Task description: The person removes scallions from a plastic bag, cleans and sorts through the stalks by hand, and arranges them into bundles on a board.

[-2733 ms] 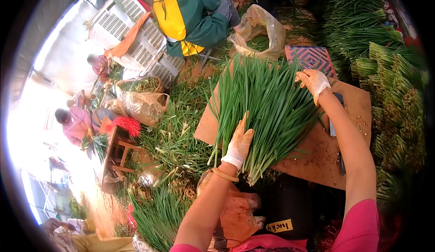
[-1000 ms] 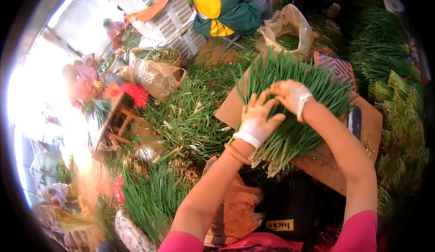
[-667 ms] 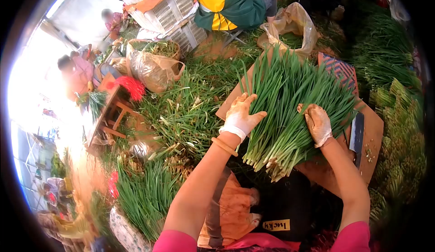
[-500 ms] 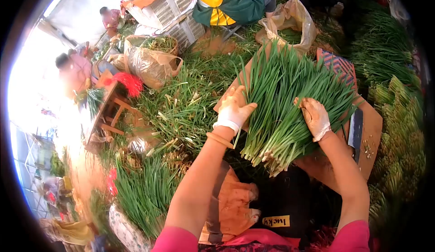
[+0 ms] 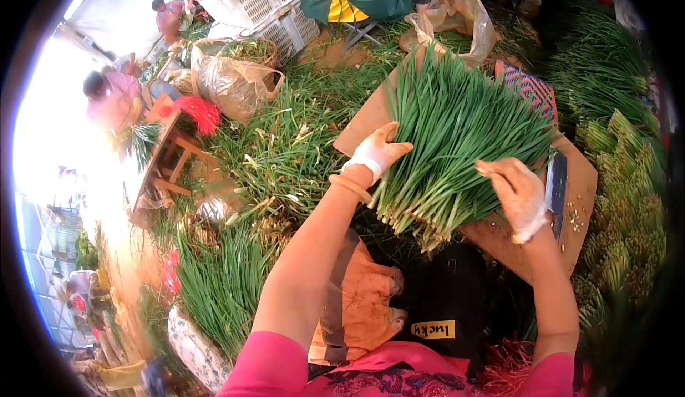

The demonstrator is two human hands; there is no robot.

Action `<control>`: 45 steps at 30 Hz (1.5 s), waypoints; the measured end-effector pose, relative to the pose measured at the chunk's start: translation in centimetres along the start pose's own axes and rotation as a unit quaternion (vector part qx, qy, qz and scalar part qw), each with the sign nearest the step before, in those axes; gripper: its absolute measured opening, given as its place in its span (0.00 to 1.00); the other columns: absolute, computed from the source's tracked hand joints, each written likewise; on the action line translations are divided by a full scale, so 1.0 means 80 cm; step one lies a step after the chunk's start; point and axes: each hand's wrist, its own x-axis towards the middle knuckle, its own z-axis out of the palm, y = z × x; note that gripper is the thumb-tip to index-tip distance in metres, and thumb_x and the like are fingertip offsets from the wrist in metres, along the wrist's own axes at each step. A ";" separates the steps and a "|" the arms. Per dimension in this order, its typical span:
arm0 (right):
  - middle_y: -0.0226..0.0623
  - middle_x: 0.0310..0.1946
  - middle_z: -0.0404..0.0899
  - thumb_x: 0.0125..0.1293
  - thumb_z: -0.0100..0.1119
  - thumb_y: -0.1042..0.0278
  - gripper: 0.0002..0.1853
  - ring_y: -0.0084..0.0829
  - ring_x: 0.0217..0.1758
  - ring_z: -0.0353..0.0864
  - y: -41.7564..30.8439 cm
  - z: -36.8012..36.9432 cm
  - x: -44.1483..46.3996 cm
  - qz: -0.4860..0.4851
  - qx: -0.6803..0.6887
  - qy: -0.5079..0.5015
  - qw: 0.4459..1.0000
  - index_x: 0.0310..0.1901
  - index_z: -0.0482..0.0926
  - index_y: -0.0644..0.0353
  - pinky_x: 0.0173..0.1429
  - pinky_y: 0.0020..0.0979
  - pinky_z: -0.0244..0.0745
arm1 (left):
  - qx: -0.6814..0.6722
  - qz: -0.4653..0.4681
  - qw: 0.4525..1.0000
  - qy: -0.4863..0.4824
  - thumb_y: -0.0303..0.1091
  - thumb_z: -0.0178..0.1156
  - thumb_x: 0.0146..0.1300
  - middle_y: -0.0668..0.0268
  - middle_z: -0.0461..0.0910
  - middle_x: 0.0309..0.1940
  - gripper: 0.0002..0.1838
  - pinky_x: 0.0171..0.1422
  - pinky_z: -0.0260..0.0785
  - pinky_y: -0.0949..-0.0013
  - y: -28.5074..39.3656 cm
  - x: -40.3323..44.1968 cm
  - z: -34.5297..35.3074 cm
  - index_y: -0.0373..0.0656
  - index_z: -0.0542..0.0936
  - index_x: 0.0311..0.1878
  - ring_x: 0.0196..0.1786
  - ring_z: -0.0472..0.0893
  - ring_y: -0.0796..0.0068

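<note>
A broad pile of long green leafy stalks (image 5: 457, 140) lies on a brown board (image 5: 364, 115), its pale cut ends toward me. My left hand (image 5: 379, 149), in a thin glove, rests against the pile's left edge with thumb and fingers apart and nothing visibly gripped. My right hand (image 5: 515, 191), also gloved, is over the right side of the pile, thumb and fingertips drawn together; whatever may be between them is too small to make out. Just beyond its wrist, a dark flat tool with a pale edge (image 5: 556, 194) lies on the board.
Loose stalks (image 5: 285, 154) litter the floor. Bundles (image 5: 628, 204) are stacked at the right, more stalks (image 5: 225, 283) lower left. Beyond are a plastic bag (image 5: 464, 22), white crates (image 5: 267, 4), a filled bag (image 5: 232, 87), a wooden stool (image 5: 168, 158) and seated people.
My right hand has moved right and toward me, off the middle of the pile to its right side. My left hand stays by the left edge. The whole view has shifted slightly.
</note>
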 end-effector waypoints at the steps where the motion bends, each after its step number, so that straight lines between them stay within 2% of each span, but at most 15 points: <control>1: 0.35 0.34 0.79 0.61 0.55 0.73 0.08 0.32 0.36 0.81 -0.016 0.011 0.014 -0.014 -0.029 -0.014 0.999 0.41 0.80 0.57 0.40 0.28 0.77 | -0.027 0.021 0.999 0.000 0.43 0.61 0.58 0.55 0.64 0.65 0.36 0.68 0.58 0.68 -0.001 0.004 0.009 0.44 0.61 0.68 0.65 0.67 0.61; 6: 0.33 0.44 0.77 0.63 0.53 0.71 0.12 0.34 0.46 0.78 0.015 0.111 0.060 -0.148 -0.085 -0.122 0.978 0.48 0.76 0.53 0.50 0.30 0.75 | -0.083 0.094 0.991 0.053 0.31 0.64 0.53 0.54 0.74 0.53 0.35 0.59 0.66 0.67 -0.045 0.029 0.017 0.39 0.63 0.65 0.56 0.74 0.66; 8: 0.35 0.50 0.73 0.64 0.51 0.68 0.16 0.35 0.51 0.75 0.027 0.123 0.074 -0.081 -0.114 -0.172 0.975 0.53 0.72 0.52 0.55 0.32 0.73 | 0.020 0.085 0.992 0.091 0.35 0.66 0.50 0.57 0.79 0.44 0.33 0.53 0.69 0.68 -0.024 0.005 -0.004 0.41 0.67 0.61 0.49 0.79 0.67; 9: 0.35 0.54 0.70 0.64 0.48 0.66 0.18 0.34 0.54 0.73 0.021 0.115 0.083 0.053 -0.110 -0.247 0.961 0.57 0.68 0.51 0.57 0.32 0.72 | 0.077 0.075 0.992 0.069 0.38 0.67 0.49 0.59 0.80 0.41 0.33 0.51 0.70 0.68 0.007 -0.019 -0.010 0.42 0.69 0.59 0.45 0.79 0.66; 11: 0.37 0.48 0.72 0.64 0.49 0.70 0.17 0.39 0.49 0.75 0.015 0.098 0.079 0.107 -0.084 -0.217 0.967 0.54 0.70 0.53 0.54 0.34 0.74 | 0.188 0.051 0.981 0.023 0.43 0.70 0.45 0.62 0.80 0.33 0.32 0.46 0.71 0.67 0.063 -0.076 -0.014 0.45 0.72 0.54 0.38 0.81 0.66; 13: 0.36 0.44 0.73 0.61 0.52 0.74 0.15 0.38 0.47 0.76 0.030 0.094 0.066 0.001 -0.044 -0.099 0.994 0.50 0.73 0.54 0.51 0.32 0.74 | 0.257 0.117 0.959 0.030 0.47 0.70 0.42 0.63 0.78 0.30 0.32 0.43 0.71 0.64 0.035 -0.075 0.008 0.48 0.72 0.53 0.33 0.79 0.62; 15: 0.36 0.40 0.76 0.57 0.55 0.78 0.11 0.37 0.44 0.77 0.031 0.089 0.058 -0.057 -0.007 -0.033 0.998 0.43 0.76 0.56 0.48 0.33 0.74 | 0.237 0.086 0.968 0.006 0.38 0.67 0.48 0.64 0.76 0.28 0.28 0.38 0.71 0.66 0.023 -0.070 0.003 0.46 0.72 0.54 0.31 0.78 0.67; 19: 0.32 0.34 0.79 0.59 0.56 0.74 0.06 0.35 0.40 0.78 0.035 0.088 0.044 -0.027 0.030 -0.053 0.998 0.38 0.78 0.55 0.45 0.33 0.71 | -0.135 0.003 0.991 -0.007 0.23 0.60 0.53 0.69 0.75 0.24 0.25 0.29 0.65 0.78 -0.004 -0.053 -0.004 0.39 0.69 0.57 0.24 0.74 0.81; 24: 0.31 0.34 0.77 0.62 0.53 0.64 0.07 0.34 0.42 0.77 0.046 0.095 0.045 -0.014 -0.069 -0.147 0.987 0.39 0.79 0.51 0.46 0.35 0.69 | -0.245 -0.042 0.968 -0.018 0.25 0.62 0.51 0.67 0.79 0.28 0.27 0.24 0.59 0.82 -0.001 -0.060 -0.006 0.35 0.68 0.57 0.23 0.74 0.82; 29: 0.34 0.36 0.77 0.58 0.56 0.61 0.10 0.37 0.44 0.77 0.012 0.100 0.078 -0.018 -0.175 -0.221 0.959 0.41 0.79 0.51 0.47 0.38 0.71 | -0.279 -0.030 0.960 -0.015 0.27 0.62 0.52 0.67 0.79 0.28 0.29 0.23 0.58 0.81 0.001 -0.065 -0.002 0.35 0.68 0.59 0.23 0.74 0.82; 33: 0.37 0.37 0.77 0.57 0.55 0.61 0.09 0.38 0.45 0.78 0.001 0.133 0.097 0.011 -0.331 -0.413 0.848 0.36 0.81 0.53 0.49 0.38 0.73 | -0.249 -0.078 0.965 -0.002 0.27 0.62 0.52 0.67 0.79 0.28 0.30 0.24 0.59 0.81 0.013 -0.065 0.000 0.35 0.67 0.60 0.23 0.73 0.82; 36: 0.38 0.32 0.78 0.55 0.59 0.67 0.06 0.34 0.34 0.77 0.014 0.123 0.075 0.099 0.017 -0.161 0.982 0.30 0.78 0.59 0.43 0.31 0.73 | -0.242 -0.031 0.970 0.003 0.27 0.63 0.52 0.69 0.78 0.28 0.30 0.24 0.60 0.79 -0.003 -0.061 0.003 0.38 0.68 0.61 0.22 0.72 0.83; 39: 0.32 0.30 0.75 0.61 0.56 0.70 0.05 0.22 0.35 0.74 0.028 0.109 0.077 0.228 0.321 -0.040 0.918 0.30 0.74 0.62 0.44 0.25 0.71 | -0.222 -0.007 0.975 0.017 0.27 0.63 0.52 0.71 0.76 0.25 0.31 0.26 0.61 0.79 -0.017 -0.054 0.010 0.41 0.68 0.62 0.22 0.71 0.83; 41: 0.33 0.29 0.76 0.62 0.55 0.70 0.06 0.24 0.37 0.76 0.031 0.102 0.080 0.215 0.365 -0.018 0.906 0.30 0.73 0.63 0.45 0.27 0.72 | -0.171 0.014 0.984 0.041 0.31 0.67 0.49 0.70 0.74 0.27 0.35 0.34 0.66 0.76 -0.024 -0.054 0.012 0.43 0.68 0.63 0.28 0.72 0.81; 45: 0.33 0.26 0.77 0.60 0.56 0.70 0.05 0.25 0.34 0.78 0.001 0.099 0.086 0.198 0.134 -0.193 0.952 0.30 0.73 0.62 0.41 0.27 0.73 | 0.014 0.097 0.991 0.092 0.35 0.71 0.44 0.62 0.74 0.40 0.44 0.48 0.68 0.70 -0.018 -0.068 0.020 0.46 0.63 0.66 0.42 0.74 0.70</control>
